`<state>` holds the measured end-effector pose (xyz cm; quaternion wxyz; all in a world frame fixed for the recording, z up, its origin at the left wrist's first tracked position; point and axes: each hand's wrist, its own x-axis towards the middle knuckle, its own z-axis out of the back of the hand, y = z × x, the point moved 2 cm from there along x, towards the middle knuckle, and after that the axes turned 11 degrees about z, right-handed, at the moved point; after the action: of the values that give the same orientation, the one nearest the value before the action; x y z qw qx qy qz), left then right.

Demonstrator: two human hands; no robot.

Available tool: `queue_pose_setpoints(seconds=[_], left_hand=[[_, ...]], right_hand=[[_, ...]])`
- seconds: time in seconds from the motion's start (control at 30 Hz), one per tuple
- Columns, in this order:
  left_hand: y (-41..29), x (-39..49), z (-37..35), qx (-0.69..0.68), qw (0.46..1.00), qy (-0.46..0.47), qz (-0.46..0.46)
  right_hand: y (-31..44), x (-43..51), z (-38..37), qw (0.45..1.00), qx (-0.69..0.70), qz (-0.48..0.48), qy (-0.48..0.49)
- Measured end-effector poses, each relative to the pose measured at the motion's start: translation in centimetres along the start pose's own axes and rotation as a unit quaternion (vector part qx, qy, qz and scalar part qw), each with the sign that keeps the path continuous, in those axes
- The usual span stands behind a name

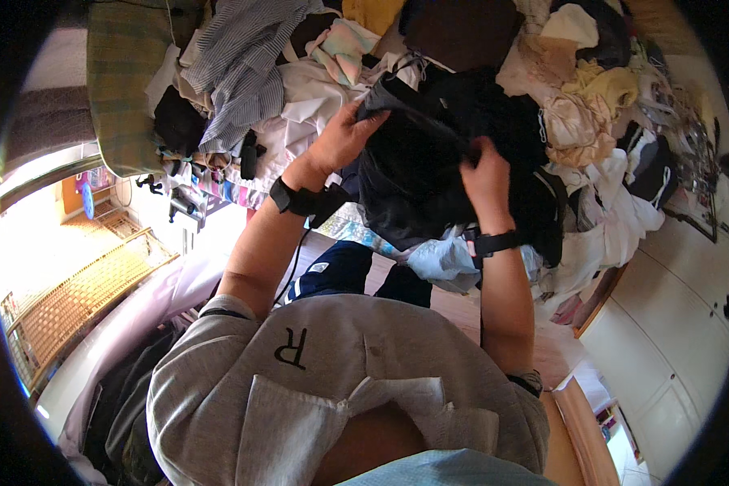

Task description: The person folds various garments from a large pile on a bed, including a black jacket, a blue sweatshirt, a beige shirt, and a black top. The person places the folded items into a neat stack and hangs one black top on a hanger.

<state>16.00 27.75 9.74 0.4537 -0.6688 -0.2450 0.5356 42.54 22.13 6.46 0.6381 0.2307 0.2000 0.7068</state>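
Observation:
A black garment [410, 182] hangs between my two hands over a heap of clothes. Its edge is pinched by my left hand [343, 136], thumb on top. My right hand [487, 176] grips the same dark cloth further right, its fingers partly hidden in a fold. Just beyond lies more black clothing [480, 91], and where one piece ends and the other begins is hard to tell. A light blue cloth or bag [446, 262] shows below the garment, close to my right wrist.
Left of the heap's middle lies a striped shirt [237, 67]; to the right are a beige bundled garment [577, 127] and white cloth [610, 237]. White cabinet doors [662, 328] stand at right. A woven wicker piece [85, 297] is at far left.

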Motion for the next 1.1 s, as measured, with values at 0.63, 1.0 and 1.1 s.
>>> queue_pose_setpoints(seconds=[0.63,1.0,1.1], left_hand=[[-16.3,-23.2,-7.4,-0.157,0.934,-0.032,-0.32],[-16.6,-25.5,-0.9,-0.023,0.929,-0.135,-0.344],[-16.8,-24.8,2.1,0.088,0.929,-0.196,-0.301]], right_hand=[[6.2,-18.4,17.5,0.962,-0.178,0.206,0.006],[15.9,-25.5,37.3,0.847,-0.419,0.281,-0.167],[18.9,-26.6,37.9,0.837,-0.457,0.258,-0.155]])
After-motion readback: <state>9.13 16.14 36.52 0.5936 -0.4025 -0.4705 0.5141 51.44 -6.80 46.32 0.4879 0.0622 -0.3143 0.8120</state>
